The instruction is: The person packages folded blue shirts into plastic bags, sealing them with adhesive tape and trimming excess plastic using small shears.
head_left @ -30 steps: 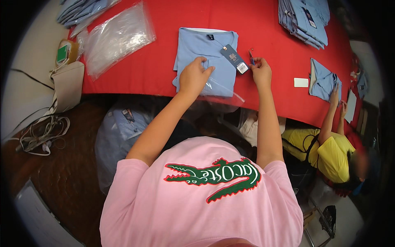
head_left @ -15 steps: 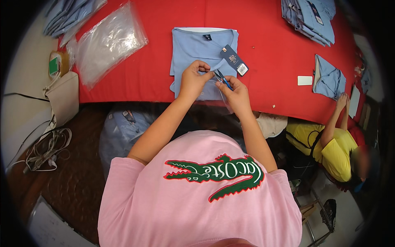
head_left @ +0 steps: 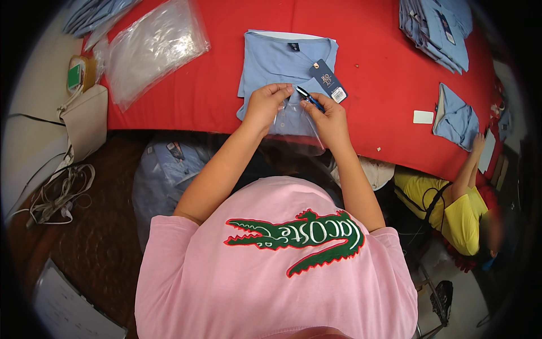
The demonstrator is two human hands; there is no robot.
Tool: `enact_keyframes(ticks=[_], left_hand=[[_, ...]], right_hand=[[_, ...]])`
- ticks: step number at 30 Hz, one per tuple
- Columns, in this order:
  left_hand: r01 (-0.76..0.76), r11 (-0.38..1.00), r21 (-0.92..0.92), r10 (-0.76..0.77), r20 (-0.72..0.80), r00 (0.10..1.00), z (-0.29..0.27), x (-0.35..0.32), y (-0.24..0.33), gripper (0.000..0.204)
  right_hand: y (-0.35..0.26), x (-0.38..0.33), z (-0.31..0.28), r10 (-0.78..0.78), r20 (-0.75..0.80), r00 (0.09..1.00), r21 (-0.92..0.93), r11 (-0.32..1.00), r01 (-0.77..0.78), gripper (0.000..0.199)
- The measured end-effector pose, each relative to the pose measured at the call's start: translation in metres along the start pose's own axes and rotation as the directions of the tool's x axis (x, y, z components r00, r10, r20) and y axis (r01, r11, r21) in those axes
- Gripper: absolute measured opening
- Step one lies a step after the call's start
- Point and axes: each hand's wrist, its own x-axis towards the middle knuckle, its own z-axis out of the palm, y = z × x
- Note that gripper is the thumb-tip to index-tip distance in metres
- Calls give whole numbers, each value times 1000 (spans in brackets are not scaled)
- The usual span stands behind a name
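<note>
- A folded light blue shirt lies on the red table, collar end away from the person, its lower half between and beneath the two hands.
- The left hand is over the shirt's left side, thumb and fingertips drawn together in a pinch; what lies between them is too small to tell.
- The right hand is at the shirt's lower right, fingers closed around small scissors with blue handles, whose tip points toward the left fingertips and is just beside them.
- Clear plastic spreads over the lower part of the shirt and hangs past the table's near edge.
- Inside the neckline is a small black label with tiny pale marks, too small to read.
- A dark blue tag on a string lies across the shirt's right edge, beyond the right hand; it has pale lettering and a white barcode sticker.
- The person's pink top carries a green crocodile patch outlined in red, with white lettering across it.
- In the far right stack of shirts, one dark tag shows; its print cannot be made out.
- A white card lies to the right, near another folded shirt.
</note>
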Motion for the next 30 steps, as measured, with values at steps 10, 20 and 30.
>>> enact_keyframes(ticks=[10, 20, 30], left_hand=[[88, 993, -74, -81, 88, 993, -12, 11, 1, 26], [-39, 999, 37, 38, 23, 999, 3, -4, 8, 24], [-558, 598, 575, 677, 10, 736, 17, -21, -6, 13]], right_hand=[[0, 2, 1, -189, -45, 981, -176, 968, 178, 30], [-13, 20, -11, -94, -176, 980, 5, 995, 96, 27], [-39, 2, -26, 188, 152, 970, 22, 981, -193, 30]])
